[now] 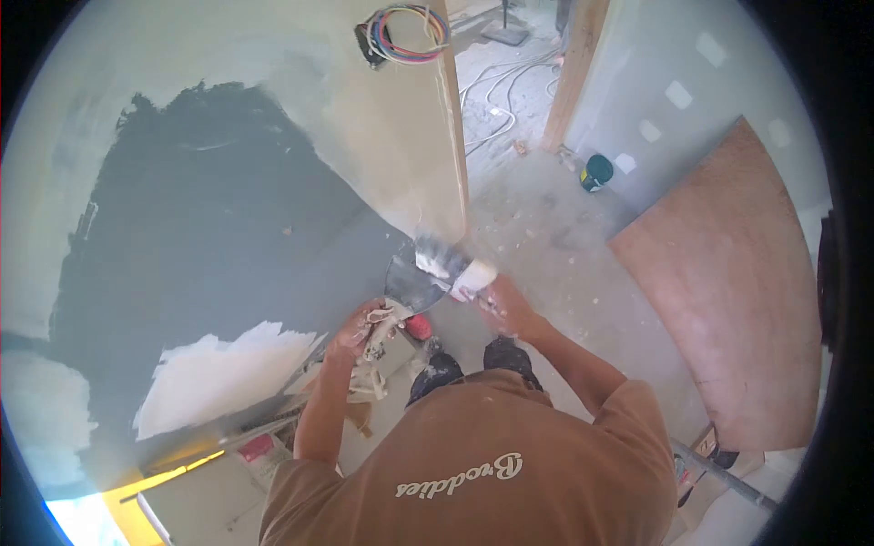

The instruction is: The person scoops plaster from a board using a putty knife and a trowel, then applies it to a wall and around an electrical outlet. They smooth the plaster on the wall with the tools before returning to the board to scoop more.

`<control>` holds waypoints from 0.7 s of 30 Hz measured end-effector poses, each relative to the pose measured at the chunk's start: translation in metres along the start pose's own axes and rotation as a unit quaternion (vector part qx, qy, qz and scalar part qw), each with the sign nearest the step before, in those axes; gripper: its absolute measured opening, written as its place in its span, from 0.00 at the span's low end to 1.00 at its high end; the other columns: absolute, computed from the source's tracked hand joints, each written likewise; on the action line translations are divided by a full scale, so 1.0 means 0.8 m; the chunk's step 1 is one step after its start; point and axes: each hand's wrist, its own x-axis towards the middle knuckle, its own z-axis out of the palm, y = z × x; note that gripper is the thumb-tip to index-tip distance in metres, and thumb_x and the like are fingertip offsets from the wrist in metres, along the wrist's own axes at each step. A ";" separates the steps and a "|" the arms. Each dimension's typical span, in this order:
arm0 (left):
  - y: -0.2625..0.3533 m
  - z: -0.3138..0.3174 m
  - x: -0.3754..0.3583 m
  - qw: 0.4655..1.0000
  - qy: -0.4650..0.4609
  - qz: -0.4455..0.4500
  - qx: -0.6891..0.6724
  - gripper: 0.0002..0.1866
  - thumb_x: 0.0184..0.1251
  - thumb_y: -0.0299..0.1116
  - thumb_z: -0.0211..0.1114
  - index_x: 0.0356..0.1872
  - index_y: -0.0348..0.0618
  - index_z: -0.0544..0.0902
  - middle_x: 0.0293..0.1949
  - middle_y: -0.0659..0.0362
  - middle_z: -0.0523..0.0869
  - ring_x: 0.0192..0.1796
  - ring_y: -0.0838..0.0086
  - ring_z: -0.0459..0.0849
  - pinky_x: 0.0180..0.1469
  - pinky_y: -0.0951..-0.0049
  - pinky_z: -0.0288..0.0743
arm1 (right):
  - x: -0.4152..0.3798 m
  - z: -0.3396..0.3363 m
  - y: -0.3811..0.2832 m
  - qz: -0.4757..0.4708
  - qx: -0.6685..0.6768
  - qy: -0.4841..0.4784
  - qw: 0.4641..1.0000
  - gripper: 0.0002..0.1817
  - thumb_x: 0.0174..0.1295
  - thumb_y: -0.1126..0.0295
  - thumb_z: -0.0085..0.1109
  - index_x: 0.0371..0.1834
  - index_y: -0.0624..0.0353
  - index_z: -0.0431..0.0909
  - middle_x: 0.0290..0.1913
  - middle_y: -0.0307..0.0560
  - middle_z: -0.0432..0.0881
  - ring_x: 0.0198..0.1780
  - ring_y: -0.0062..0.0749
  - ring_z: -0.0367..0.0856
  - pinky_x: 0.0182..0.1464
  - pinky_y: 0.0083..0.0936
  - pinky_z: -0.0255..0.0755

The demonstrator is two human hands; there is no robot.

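Observation:
My left hand (357,329), smeared with filler, is closed around the handle of a broad putty knife (411,284). Its wide grey blade points up and to the right. Closed as well, my right hand (503,308) grips a second putty knife (439,258), blurred by motion and coated with whitish filler. The two blades overlap in this view, close to the lower corner of the wall end. On the left, dark grey wet filler (218,209) covers much of the wall (364,118), with a pale unfilled patch (218,373) low down.
Coiled coloured wires (405,36) hang from a wall box at the top. Beyond the doorway, white cables (501,96) lie on the floor. A dark green tub (596,171) stands by the right wall. A large brown board (728,291) leans at the right. Bags and scraps (259,450) lie lower left.

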 end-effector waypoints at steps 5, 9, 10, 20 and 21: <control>0.038 -0.026 0.009 0.990 -0.118 0.068 -0.041 0.22 0.61 0.40 0.70 0.49 0.34 0.78 0.39 0.54 0.86 0.36 0.73 0.86 0.37 0.76 0.82 | 0.025 0.042 -0.029 0.040 -0.061 -0.043 0.996 0.34 0.52 0.86 0.51 0.68 0.58 0.68 0.60 0.61 0.78 0.63 0.57 0.75 0.67 0.41 0.67; 0.062 -0.045 -0.004 0.994 -0.079 0.063 -0.029 0.22 0.62 0.39 0.69 0.50 0.32 0.77 0.39 0.53 0.86 0.35 0.73 0.85 0.36 0.77 0.80 | 0.024 0.062 0.003 0.049 -0.071 -0.038 0.996 0.37 0.49 0.83 0.58 0.68 0.58 0.66 0.61 0.60 0.76 0.61 0.60 0.74 0.61 0.40 0.72; 0.072 -0.050 -0.006 0.992 -0.088 0.085 -0.013 0.22 0.63 0.38 0.69 0.51 0.33 0.77 0.40 0.54 0.86 0.36 0.74 0.85 0.37 0.77 0.80 | 0.019 0.069 0.013 0.131 -0.072 -0.066 0.987 0.35 0.51 0.81 0.60 0.67 0.58 0.66 0.61 0.58 0.77 0.60 0.57 0.76 0.59 0.40 0.73; 0.099 -0.072 0.041 0.888 0.071 0.275 0.361 0.22 0.69 0.19 0.58 0.64 0.35 0.73 0.58 0.50 0.79 0.50 0.68 0.83 0.55 0.71 0.79 | 0.012 0.162 -0.043 0.252 0.641 0.240 0.684 0.30 0.64 0.74 0.62 0.69 0.56 0.63 0.60 0.47 0.78 0.60 0.42 0.79 0.63 0.42 0.73; 0.096 -0.081 0.049 0.780 0.113 0.265 0.556 0.24 0.68 0.16 0.57 0.66 0.36 0.73 0.62 0.49 0.77 0.55 0.65 0.82 0.60 0.68 0.78 | 0.027 0.156 -0.064 0.239 0.689 0.218 0.649 0.29 0.66 0.76 0.59 0.70 0.57 0.62 0.64 0.48 0.76 0.64 0.40 0.76 0.67 0.42 0.71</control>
